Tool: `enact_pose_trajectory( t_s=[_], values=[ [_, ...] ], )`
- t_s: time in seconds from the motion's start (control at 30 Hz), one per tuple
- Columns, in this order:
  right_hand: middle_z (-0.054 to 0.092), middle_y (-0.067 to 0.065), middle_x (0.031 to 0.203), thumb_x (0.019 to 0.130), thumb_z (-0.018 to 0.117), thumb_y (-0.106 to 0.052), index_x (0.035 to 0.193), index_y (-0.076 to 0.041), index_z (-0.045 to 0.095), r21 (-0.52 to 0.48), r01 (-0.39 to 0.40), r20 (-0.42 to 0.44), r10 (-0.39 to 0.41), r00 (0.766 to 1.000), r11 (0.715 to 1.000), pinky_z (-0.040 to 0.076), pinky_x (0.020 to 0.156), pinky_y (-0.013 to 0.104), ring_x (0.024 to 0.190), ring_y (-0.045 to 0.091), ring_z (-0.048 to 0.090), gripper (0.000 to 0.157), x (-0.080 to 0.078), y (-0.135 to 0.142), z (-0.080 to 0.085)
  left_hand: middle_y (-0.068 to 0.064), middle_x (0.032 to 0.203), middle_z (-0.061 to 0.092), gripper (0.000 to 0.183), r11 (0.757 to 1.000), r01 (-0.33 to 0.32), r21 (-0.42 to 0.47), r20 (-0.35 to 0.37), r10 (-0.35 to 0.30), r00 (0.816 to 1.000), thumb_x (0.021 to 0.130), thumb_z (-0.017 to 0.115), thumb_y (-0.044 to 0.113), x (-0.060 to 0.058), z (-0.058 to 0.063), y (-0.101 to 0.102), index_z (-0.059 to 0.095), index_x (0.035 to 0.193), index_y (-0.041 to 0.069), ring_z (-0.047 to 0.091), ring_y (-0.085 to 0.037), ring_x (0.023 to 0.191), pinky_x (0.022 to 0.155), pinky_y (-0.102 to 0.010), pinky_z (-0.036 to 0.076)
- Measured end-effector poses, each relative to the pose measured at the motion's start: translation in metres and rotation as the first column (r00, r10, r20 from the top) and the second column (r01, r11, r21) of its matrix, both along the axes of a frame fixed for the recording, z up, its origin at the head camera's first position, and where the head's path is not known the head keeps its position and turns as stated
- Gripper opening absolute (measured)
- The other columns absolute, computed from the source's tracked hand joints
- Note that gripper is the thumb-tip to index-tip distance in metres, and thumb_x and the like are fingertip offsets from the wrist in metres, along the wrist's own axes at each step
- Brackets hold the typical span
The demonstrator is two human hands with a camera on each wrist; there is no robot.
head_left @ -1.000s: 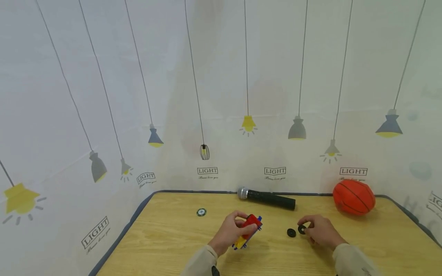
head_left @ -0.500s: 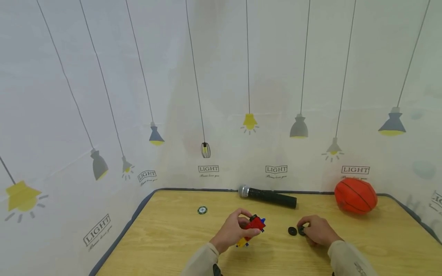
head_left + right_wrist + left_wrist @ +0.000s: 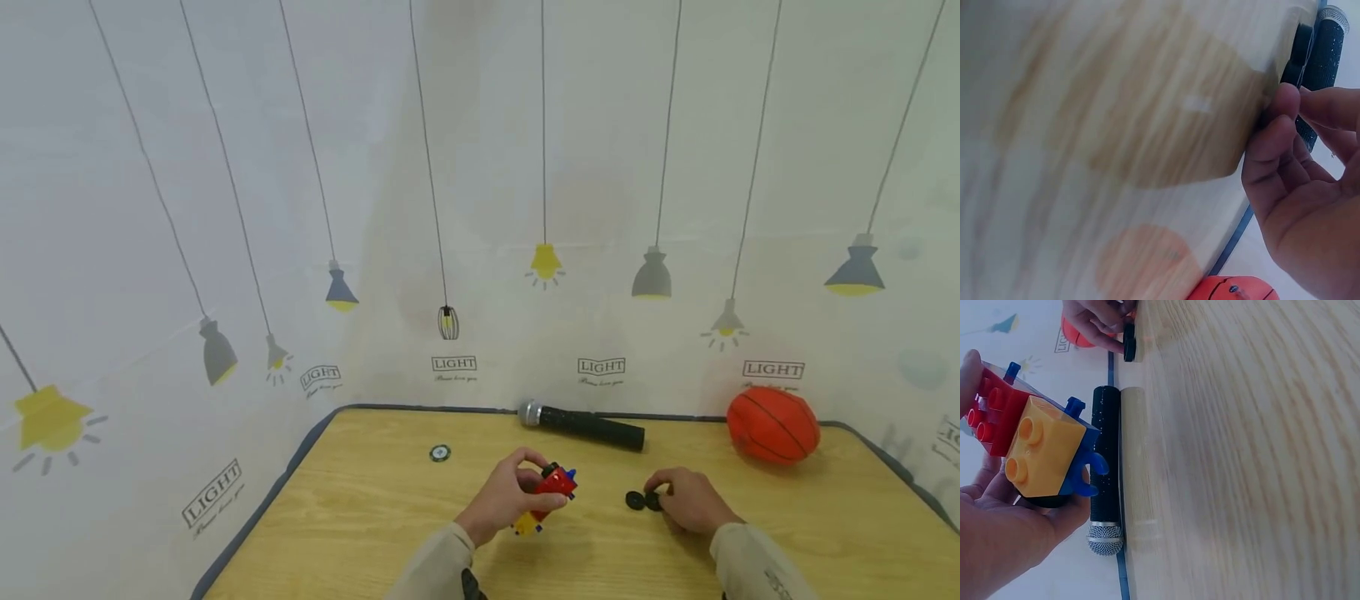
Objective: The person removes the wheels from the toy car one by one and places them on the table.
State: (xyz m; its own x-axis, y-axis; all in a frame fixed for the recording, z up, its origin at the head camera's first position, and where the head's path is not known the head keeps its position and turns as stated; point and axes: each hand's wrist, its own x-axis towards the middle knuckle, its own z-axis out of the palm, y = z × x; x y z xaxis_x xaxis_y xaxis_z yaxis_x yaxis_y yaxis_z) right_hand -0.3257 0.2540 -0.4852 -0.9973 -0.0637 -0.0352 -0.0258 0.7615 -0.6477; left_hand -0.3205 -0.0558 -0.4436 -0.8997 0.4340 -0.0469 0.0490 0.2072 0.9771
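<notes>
Your left hand [image 3: 504, 497] curls its grip round the red, yellow and blue toy-brick vehicle [image 3: 1041, 445], tilted above the worktop [image 3: 360, 517]. Your right hand [image 3: 693, 502] pinches a black toy wheel [image 3: 652, 502] low at the worktop, just beside a second wheel [image 3: 635, 500]. The microphone [image 3: 590, 427] lies beyond, left of the red basketball [image 3: 772, 425].

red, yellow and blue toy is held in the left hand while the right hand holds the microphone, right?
Not quite: the right hand pinches a black disc, not the microphone, which lies farther back, as the head view shows. The left hand does hold the red, yellow and blue toy.
</notes>
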Motion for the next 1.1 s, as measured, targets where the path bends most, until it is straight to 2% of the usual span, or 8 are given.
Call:
enact_pose_trajectory(
  t_s=[0.1, 0.23, 0.33, 0.5, 0.67, 0.83, 0.93, 1.1],
  values=[
    [0.053, 0.002, 0.054, 0.088, 0.053, 0.003, 0.109, -0.007, 0.071, 0.007, 0.011, 0.002, -0.011, 1.0, 1.0, 0.04, 0.047, 0.025, 0.044, 0.011, 0.047, 0.029, 0.001, 0.003, 0.001, -0.007, 0.104, 0.075, 0.042, 1.0, 0.003, 0.004, -0.004, -0.003, 1.0, 0.085, 0.082, 0.021, 0.0, 0.0, 0.003, 0.055, 0.118, 0.015, 0.068, -0.017, 0.093, 0.084, -0.033, 0.056],
    [0.063, 0.002, 0.071, 0.089, 0.057, -0.001, 0.107, -0.005, 0.072, 0.06, 0.003, -0.036, -0.001, 0.999, 0.998, 0.044, 0.058, 0.027, 0.061, 0.014, 0.052, 0.024, 0.0, 0.002, 0.005, -0.006, 0.101, 0.075, 0.043, 1.0, 0.003, 0.001, -0.004, -0.003, 1.0, 0.083, 0.083, 0.018, 0.0, -0.002, 0.002, 0.057, 0.116, 0.016, 0.069, -0.017, 0.09, 0.082, -0.033, 0.056],
    [0.065, 0.003, 0.082, 0.092, 0.06, -0.005, 0.103, -0.006, 0.073, 0.067, -0.009, -0.079, 0.014, 0.997, 0.998, 0.045, 0.061, 0.029, 0.067, 0.015, 0.055, 0.018, 0.001, 0.0, 0.011, -0.005, 0.099, 0.075, 0.043, 1.0, 0.005, -0.003, -0.009, -0.005, 1.0, 0.082, 0.084, 0.017, 0.001, -0.003, 0.002, 0.057, 0.116, 0.016, 0.069, -0.017, 0.089, 0.081, -0.031, 0.056],
    [0.065, 0.005, 0.076, 0.096, 0.06, -0.009, 0.101, -0.006, 0.073, -0.005, -0.073, -0.115, 0.072, 0.991, 0.997, 0.048, 0.053, 0.028, 0.054, 0.016, 0.058, 0.014, 0.005, -0.013, 0.024, -0.006, 0.099, 0.075, 0.043, 1.0, 0.006, -0.009, -0.022, -0.006, 1.0, 0.082, 0.083, 0.016, 0.0, -0.003, 0.002, 0.057, 0.116, 0.016, 0.068, -0.017, 0.089, 0.081, -0.032, 0.056],
    [0.066, 0.007, 0.078, 0.096, 0.061, -0.011, 0.103, -0.005, 0.072, -0.063, -0.138, -0.11, 0.13, 0.985, 0.988, 0.048, 0.052, 0.027, 0.057, 0.017, 0.058, 0.015, 0.01, -0.032, 0.039, -0.005, 0.099, 0.075, 0.044, 0.999, -0.001, -0.033, -0.026, 0.0, 1.0, 0.081, 0.085, 0.016, -0.001, -0.002, 0.003, 0.057, 0.115, 0.015, 0.069, -0.017, 0.09, 0.084, -0.035, 0.057],
    [0.065, 0.009, 0.083, 0.098, 0.06, -0.012, 0.107, -0.004, 0.071, -0.156, -0.213, -0.079, 0.203, 0.976, 0.965, 0.048, 0.052, 0.026, 0.06, 0.015, 0.055, 0.017, 0.012, -0.047, 0.048, -0.005, 0.1, 0.076, 0.046, 0.998, -0.017, -0.059, -0.021, 0.016, 1.0, 0.079, 0.086, 0.018, 0.001, -0.002, 0.004, 0.057, 0.116, 0.016, 0.069, -0.017, 0.09, 0.085, -0.037, 0.058],
    [0.064, 0.009, 0.082, 0.1, 0.059, -0.015, 0.108, -0.004, 0.071, -0.199, -0.273, -0.092, 0.259, 0.961, 0.941, 0.048, 0.051, 0.026, 0.058, 0.015, 0.055, 0.018, 0.014, -0.056, 0.055, -0.006, 0.1, 0.076, 0.049, 0.997, -0.02, -0.069, -0.025, 0.018, 1.0, 0.079, 0.086, 0.017, 0.001, -0.001, 0.005, 0.056, 0.118, 0.013, 0.069, -0.018, 0.09, 0.086, -0.038, 0.059],
    [0.067, 0.006, 0.09, 0.1, 0.061, -0.023, 0.112, -0.006, 0.07, -0.209, -0.34, -0.139, 0.316, 0.938, 0.917, 0.051, 0.054, 0.026, 0.062, 0.017, 0.059, 0.022, 0.019, -0.07, 0.066, -0.006, 0.099, 0.076, 0.055, 0.995, -0.018, -0.095, -0.043, 0.014, 0.999, 0.078, 0.087, 0.015, -0.001, -0.002, 0.005, 0.055, 0.122, 0.01, 0.069, -0.018, 0.093, 0.089, -0.041, 0.059]
  ],
)
